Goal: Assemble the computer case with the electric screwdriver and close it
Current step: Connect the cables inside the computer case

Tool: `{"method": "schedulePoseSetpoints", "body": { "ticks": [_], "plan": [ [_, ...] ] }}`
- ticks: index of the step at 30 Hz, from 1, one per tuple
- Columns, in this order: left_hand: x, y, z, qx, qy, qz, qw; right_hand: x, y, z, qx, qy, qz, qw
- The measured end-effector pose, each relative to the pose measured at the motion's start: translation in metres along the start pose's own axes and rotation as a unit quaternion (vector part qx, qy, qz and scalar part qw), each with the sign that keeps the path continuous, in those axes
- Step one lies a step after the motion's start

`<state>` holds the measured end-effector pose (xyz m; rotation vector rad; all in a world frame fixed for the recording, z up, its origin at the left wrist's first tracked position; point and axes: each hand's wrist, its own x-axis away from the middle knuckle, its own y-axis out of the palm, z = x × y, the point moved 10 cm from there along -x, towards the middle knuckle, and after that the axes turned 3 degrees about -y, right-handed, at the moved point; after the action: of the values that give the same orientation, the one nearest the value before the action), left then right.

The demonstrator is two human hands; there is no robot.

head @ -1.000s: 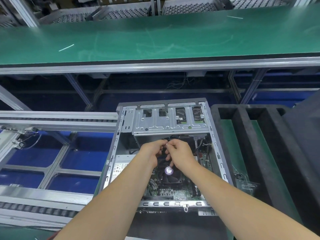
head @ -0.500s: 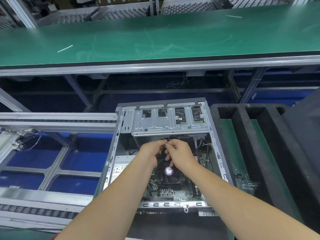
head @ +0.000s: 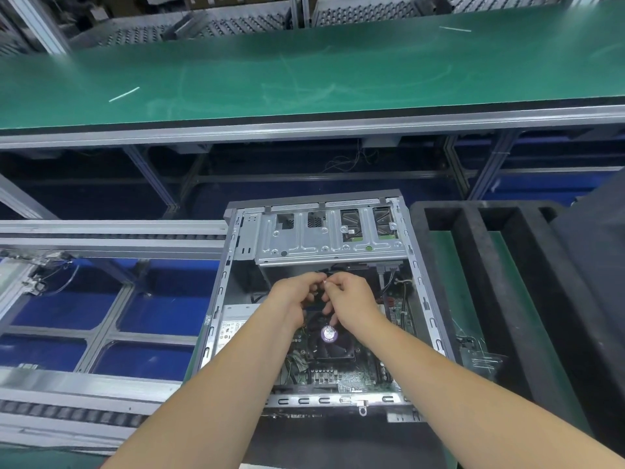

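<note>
Nothing moved: both hands (head: 326, 297) pinch (seemingly) a cable.

We see even, fairly bright overhead light on the green conveyor belt (head: 304, 72), which carries pale scuffs and a soft sheen, while the space beneath it falls into deep shadow. The wide-angle lens bows the belt's aluminium rail (head: 304, 125) and stretches our forearms at the bottom edge. The racks at the top and the left roller track (head: 67, 387) look soft and smeared.
</note>
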<state>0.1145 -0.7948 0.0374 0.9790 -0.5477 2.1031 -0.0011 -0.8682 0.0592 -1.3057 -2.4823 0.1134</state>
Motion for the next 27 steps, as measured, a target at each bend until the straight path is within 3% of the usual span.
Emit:
{"method": "schedulePoseSetpoints", "body": {
  "ticks": [16,23,27],
  "plan": [
    [0.015,0.002,0.002,-0.024,-0.022,0.016,0.999,0.006,-0.007,-0.002,0.03,0.013,0.033,0.999],
    [0.02,0.003,0.0,-0.012,-0.028,0.007,1.0,0.011,-0.01,-0.012,0.119,-0.028,0.051,0.991],
    [0.019,0.006,-0.005,0.008,-0.021,-0.001,1.0,0.012,-0.011,-0.016,0.114,-0.018,0.053,0.992]
  ]
}}
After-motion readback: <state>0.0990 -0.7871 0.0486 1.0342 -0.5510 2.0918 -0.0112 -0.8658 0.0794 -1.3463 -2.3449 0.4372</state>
